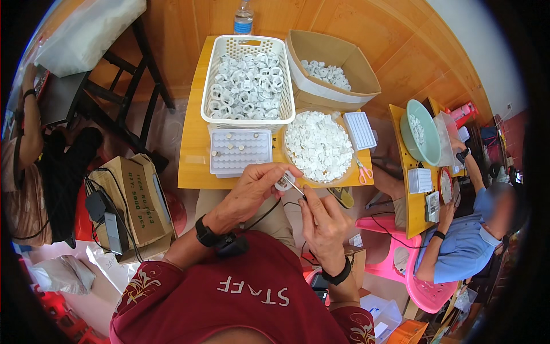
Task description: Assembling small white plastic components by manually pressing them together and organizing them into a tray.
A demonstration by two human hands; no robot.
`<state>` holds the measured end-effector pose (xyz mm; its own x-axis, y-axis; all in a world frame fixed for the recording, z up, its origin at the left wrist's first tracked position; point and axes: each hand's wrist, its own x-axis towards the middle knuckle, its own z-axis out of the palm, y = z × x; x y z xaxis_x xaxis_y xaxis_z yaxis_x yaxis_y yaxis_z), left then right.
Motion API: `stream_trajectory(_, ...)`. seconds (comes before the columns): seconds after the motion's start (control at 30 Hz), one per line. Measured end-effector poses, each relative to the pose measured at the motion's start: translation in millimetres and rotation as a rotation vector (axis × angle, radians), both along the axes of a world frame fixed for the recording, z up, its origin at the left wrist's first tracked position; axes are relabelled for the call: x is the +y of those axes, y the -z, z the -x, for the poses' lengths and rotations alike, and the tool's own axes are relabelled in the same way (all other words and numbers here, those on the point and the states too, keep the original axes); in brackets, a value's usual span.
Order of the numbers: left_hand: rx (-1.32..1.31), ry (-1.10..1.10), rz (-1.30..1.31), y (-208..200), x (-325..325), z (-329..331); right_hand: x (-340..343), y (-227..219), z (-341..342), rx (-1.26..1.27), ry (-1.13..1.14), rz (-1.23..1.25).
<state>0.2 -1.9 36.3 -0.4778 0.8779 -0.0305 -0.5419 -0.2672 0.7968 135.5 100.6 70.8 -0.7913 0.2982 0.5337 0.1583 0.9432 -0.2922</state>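
Note:
Just off the table's front edge, my left hand pinches a small rounded white plastic part between thumb and fingers. My right hand grips a thin tool with a metal shaft; its tip meets the part, and its handle is mostly hidden by my fingers. Beyond my left hand lies a white compartment tray with several small round metal-looking pieces on it. Next to that, a round container is heaped with small white pieces.
Behind stand a white basket of white ring-shaped parts and a cardboard box holding more. A second tray and pink-handled scissors lie at the right. A co-worker sits right by a pink chair; another person is left.

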Motion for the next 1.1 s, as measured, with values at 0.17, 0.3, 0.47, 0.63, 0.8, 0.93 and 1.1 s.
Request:
stream_trajectory(0.17, 0.006, -0.005, 0.02, 0, 1, 2, -4, 5, 3, 0.033, 0.025, 0.023)
stream_trajectory(0.3, 0.001, -0.013, 0.026, 2, 0, 3, -7, 6, 4, 0.038, 0.05, 0.016)
stream_trajectory(0.47, 0.019, 0.006, 0.024, 4, -1, 6, -7, 8, 5, 0.037, 0.041, 0.024)
stream_trajectory(0.63, 0.0, 0.007, 0.016, 2, -1, 4, -2, -1, 2, -0.014, -0.008, 0.052)
stream_trajectory(0.8, 0.0, 0.0, 0.032, 3, -1, 1, 1, -14, -1, -0.114, -0.025, -0.035)
stream_trajectory(0.93, 0.034, 0.002, 0.037, 2, -1, 1, 0, -19, -3, -0.135, -0.025, -0.044)
stream_trajectory(1.1, 0.048, 0.006, 0.048, 4, -2, 1, 0, -17, -4, -0.126, -0.018, -0.054)
